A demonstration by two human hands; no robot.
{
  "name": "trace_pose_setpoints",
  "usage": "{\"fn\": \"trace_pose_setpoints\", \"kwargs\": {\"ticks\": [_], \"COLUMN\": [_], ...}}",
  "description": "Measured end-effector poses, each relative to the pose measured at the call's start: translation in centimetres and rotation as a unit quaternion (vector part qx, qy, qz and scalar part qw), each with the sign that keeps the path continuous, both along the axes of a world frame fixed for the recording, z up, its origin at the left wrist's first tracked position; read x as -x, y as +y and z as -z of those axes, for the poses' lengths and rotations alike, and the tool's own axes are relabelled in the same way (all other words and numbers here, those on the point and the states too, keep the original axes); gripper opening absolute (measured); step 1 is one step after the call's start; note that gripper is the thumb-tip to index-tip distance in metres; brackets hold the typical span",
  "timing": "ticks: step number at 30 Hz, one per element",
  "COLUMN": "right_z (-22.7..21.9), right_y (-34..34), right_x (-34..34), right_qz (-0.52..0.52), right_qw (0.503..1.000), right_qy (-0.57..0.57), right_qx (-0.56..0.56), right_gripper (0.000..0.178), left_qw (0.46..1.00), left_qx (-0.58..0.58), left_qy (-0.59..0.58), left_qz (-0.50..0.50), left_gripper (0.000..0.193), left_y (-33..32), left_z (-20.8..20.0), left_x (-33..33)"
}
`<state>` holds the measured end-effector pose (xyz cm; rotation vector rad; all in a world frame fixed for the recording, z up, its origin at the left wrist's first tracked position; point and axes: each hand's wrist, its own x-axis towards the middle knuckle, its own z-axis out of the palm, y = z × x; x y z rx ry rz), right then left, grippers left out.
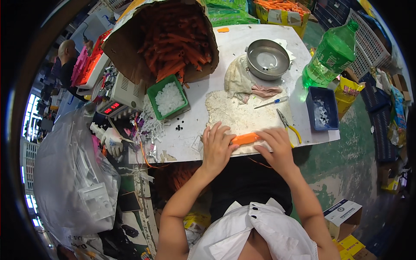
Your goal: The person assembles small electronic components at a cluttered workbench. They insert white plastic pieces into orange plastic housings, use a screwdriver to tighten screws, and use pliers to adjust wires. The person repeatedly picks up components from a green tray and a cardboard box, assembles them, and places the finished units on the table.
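A long orange plastic piece (245, 138) lies crosswise at the near edge of the worktable; I cannot tell its exact kind. My left hand (216, 147) pinches its left end between thumb and fingers. On the other end, the fingers of my right hand (278, 149) are closed. Beneath it is a worn, pale work mat (242, 117). Close to my right hand lie pliers with yellow handles (294, 132). A thin screwdriver (271, 102) rests farther back on the mat, beside a crumpled cloth (237, 80).
A carton of orange pieces (173, 43) tips toward the table's far left. Around the work area stand a green tray of white parts (187, 104), a metal bowl (281, 52), a blue bin (331, 125) and a green bottle (323, 60). A power unit (123, 91) sits at left.
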<state>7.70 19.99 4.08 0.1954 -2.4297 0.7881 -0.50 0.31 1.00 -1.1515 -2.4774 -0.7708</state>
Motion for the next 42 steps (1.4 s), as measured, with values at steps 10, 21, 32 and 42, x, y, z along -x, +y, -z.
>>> {"fn": "trace_pose_setpoints", "kwargs": {"ticks": [10, 21, 32, 42], "right_z": [10.2, 8.0, -2.4, -2.0], "right_y": [4.4, 3.1, -2.8, -2.1], "right_x": [-14.5, -12.7, -6.6, -7.3], "right_qz": [0.279, 0.184, -0.147, -0.21], "right_qw": [0.921, 0.878, 0.737, 0.728], "right_qy": [-0.171, -0.104, 0.021, 0.004], "right_qx": [0.211, 0.429, 0.66, 0.652], "right_gripper": [0.02, 0.028, 0.037, 0.034], "left_qw": [0.987, 0.977, 0.946, 0.963], "left_qx": [-0.125, -0.208, -0.296, -0.267], "left_qy": [-0.097, -0.051, -0.134, -0.026], "left_qz": [-0.032, -0.009, -0.01, -0.032], "left_gripper": [0.028, 0.031, 0.029, 0.026], "left_y": [-0.6, -0.2, 1.6, 1.0], "left_z": [-2.1, -3.7, -2.1, -1.6], "left_x": [-2.9, -6.2, -10.3, -11.6]}}
